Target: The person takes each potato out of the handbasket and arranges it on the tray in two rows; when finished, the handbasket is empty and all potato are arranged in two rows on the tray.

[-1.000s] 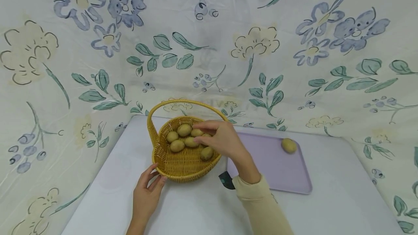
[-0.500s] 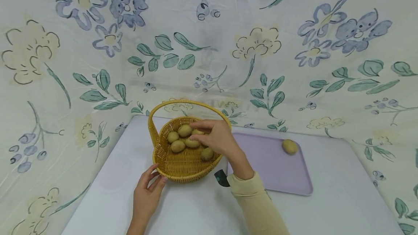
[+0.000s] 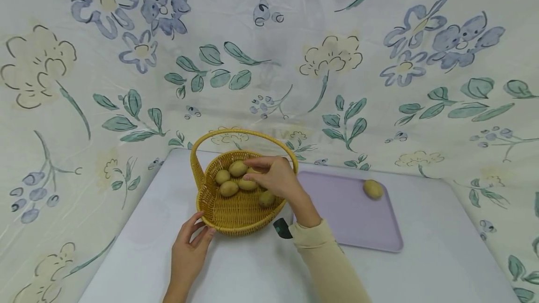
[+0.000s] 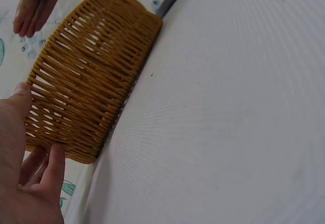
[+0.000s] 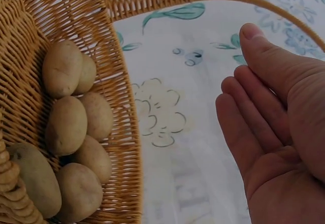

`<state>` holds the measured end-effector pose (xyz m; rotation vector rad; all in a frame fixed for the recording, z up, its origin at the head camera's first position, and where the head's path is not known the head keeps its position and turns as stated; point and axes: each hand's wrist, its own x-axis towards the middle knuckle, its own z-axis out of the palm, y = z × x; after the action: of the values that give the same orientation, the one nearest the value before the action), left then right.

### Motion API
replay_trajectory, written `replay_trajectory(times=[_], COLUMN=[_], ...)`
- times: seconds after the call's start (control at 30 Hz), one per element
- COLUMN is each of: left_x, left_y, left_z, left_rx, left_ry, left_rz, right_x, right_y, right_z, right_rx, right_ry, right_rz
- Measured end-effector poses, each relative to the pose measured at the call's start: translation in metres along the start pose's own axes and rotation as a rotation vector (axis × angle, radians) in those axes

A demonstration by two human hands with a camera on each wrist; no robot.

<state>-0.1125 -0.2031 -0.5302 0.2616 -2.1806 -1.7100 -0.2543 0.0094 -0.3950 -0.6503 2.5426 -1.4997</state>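
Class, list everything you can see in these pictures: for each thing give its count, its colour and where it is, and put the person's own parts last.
Basket: one, golden-yellow wicker with an arched handle, on the table, left of the tray.
Potatoes in the basket: at least six, tan-brown, clustered toward its far side.
Lone potato: one, tan-brown, at the tray's far right corner.
Tray: one, pale lilac, flat on the table.
Table: one, white surface.
Backdrop cloth: cream with blue and green flowers, behind and at both sides.
Left hand: one, fingers resting against the basket's near rim.
Right hand: one, cream sleeve, palm open over the potatoes in the basket, holding nothing.
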Motion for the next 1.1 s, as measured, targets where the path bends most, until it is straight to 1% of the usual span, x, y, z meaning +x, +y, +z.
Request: replay_trajectory(times=[0.23,0.37,0.47,0.63,0.8,0.97,1.1], left_x=[0.000,0.000,0.000,0.002,0.002,0.002,0.002], left_y=[-0.001,-0.002,-0.003,-0.004,-0.004,-0.004,-0.004], left_z=[-0.001,-0.001,-0.001,-0.001,-0.002,-0.002,-0.002], left_rx=[0.006,0.013,0.004,-0.003,0.026,0.038,0.049], left_ry=[-0.008,-0.012,-0.011,-0.003,-0.003,0.000,0.001], left_rz=[-0.010,-0.018,-0.012,-0.011,-0.024,-0.019,-0.007], right_x=[0.006,0.010,0.013,0.018,0.025,0.029,0.032], right_y=[0.011,0.016,0.018,0.024,0.030,0.032,0.031], right_z=[0.006,0.009,0.011,0.014,0.020,0.025,0.028], right_rx=[-0.007,-0.013,-0.022,-0.031,0.016,0.050,0.067], right_ry=[-0.017,-0.022,-0.023,-0.019,-0.006,0.018,0.019], right_rz=[-0.020,-0.006,0.017,0.084,0.138,0.154,0.164])
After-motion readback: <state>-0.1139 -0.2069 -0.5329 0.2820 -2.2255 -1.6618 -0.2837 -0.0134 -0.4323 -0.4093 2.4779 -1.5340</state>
